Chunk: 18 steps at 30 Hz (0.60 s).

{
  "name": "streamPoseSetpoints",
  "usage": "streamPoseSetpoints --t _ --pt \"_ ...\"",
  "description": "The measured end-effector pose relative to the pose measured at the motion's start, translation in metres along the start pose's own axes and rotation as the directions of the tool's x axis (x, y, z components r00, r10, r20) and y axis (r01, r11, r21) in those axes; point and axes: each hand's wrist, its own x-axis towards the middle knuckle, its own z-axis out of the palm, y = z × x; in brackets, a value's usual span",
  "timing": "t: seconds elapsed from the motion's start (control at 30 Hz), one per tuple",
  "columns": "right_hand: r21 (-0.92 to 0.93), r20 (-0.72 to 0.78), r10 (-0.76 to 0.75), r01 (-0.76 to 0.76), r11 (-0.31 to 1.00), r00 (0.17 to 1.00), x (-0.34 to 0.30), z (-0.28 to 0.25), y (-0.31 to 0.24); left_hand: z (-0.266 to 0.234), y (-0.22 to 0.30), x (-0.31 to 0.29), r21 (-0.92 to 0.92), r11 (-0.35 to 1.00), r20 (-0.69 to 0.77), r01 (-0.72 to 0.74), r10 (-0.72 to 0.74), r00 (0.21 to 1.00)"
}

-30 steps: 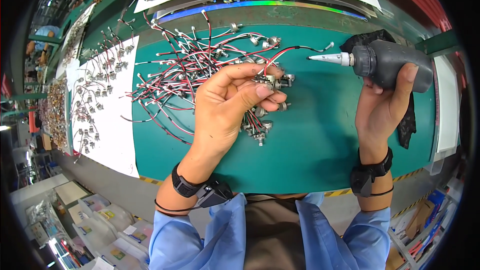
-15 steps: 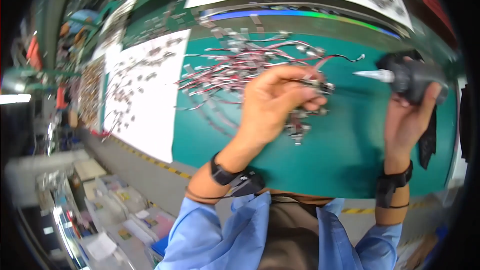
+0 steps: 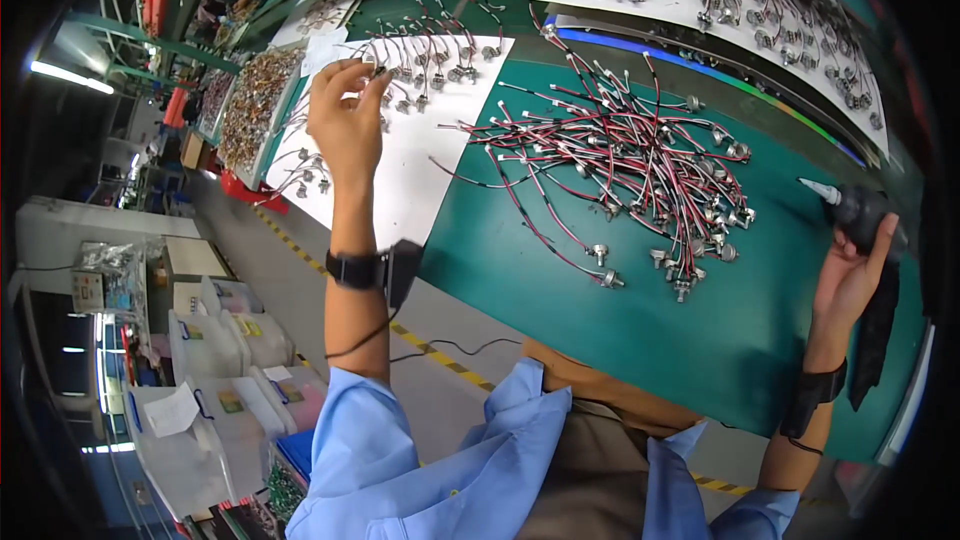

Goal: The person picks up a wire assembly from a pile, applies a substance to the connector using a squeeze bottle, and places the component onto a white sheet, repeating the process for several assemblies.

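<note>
My left hand is raised over a white sheet on the left. Its thumb and forefinger pinch a wired potentiometer, of which only a small dark bit shows at the fingertips. At the right edge of the green table my right hand grips a dark grey squeeze bottle. The bottle's white pointed nozzle is directed left. Between the hands lies a tangled heap of potentiometers with red, black and white leads. More wired potentiometers stand in rows on the sheet by my left hand.
A raised shelf along the back bears another white sheet covered with wired parts. A black cloth hangs by my right wrist. Lidded plastic boxes stand on the lower left. Farther left is a tray of many small parts.
My left hand has moved from the heap up and left to the white sheet, with the potentiometer. The right hand still holds the bottle. The view has turned left.
</note>
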Motion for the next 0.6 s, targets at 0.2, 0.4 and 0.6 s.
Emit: streamPoseSetpoints --t 0.2,0.4,0.6 --pt "-0.079 0.001 -0.022 0.022 0.997 1.0 0.004 -0.001 -0.002 0.042 -0.036 -0.019 0.288 0.958 0.12 -0.017 -0.018 0.993" --pt "-0.105 -0.022 -0.026 0.023 0.994 0.999 0.0 0.004 -0.001 0.051 -0.033 -0.03 0.334 0.938 0.234 0.087 -0.172 0.957" --pt "-0.124 -0.043 0.002 -0.007 0.992 0.999 -0.004 0.012 -0.002 0.058 -0.043 -0.033 0.31 0.946 0.277 0.097 -0.188 0.942"
